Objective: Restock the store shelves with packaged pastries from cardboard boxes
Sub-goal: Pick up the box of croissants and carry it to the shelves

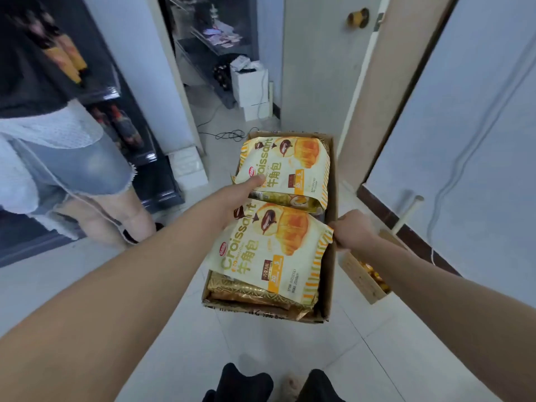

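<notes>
An open cardboard box [329, 274] stands on the floor in front of me, filled with yellow croissant bags. The far croissant bag [293, 169] lies flat at the box's back end. The near croissant bag [275, 253] lies tilted on top of gold-wrapped packs [246, 294]. My left hand [240, 195] reaches between the two bags, its thumb lying on the far bag's near left edge and its fingers hidden beneath. My right hand [352, 230] pinches the near bag's right corner at the box's right wall.
A person [72, 169] in denim shorts stands at the left beside a dark shelf unit [136, 132] of bottles. A second cardboard box [365, 274] sits right of the main one. White boxes [252, 85] and cables lie behind. A door [322, 59] stands beyond the box.
</notes>
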A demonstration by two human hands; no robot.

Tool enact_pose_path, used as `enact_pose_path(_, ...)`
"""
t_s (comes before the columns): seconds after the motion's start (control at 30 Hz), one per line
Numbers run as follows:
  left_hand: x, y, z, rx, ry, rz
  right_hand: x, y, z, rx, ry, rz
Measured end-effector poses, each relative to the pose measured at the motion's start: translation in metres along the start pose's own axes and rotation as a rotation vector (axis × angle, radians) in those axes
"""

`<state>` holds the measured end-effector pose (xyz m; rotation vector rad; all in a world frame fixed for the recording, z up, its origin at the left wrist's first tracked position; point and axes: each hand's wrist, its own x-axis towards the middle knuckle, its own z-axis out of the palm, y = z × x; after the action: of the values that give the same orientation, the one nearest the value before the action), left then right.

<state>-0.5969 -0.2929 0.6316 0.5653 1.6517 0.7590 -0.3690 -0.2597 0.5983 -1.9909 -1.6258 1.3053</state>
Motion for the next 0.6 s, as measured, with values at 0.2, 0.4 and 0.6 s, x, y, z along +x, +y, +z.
enact_pose_path(0.2, -0.064, -0.052, -0.126, -0.245, 0.342, 0.003, -0.026, -0.096, 0.099, -0.153, -0.244, -0.261)
enact_pose_path(0.4, -0.14, -0.137, -0.225, -0.6, 0.605, 0.004, -0.07, -0.172, 0.22, -0.32, -0.514, -0.529)
enact_pose_path(0.6, -0.222, -0.223, -0.315, -0.829, 0.854, -0.049, -0.152, -0.225, 0.367, -0.416, -0.737, -0.694)
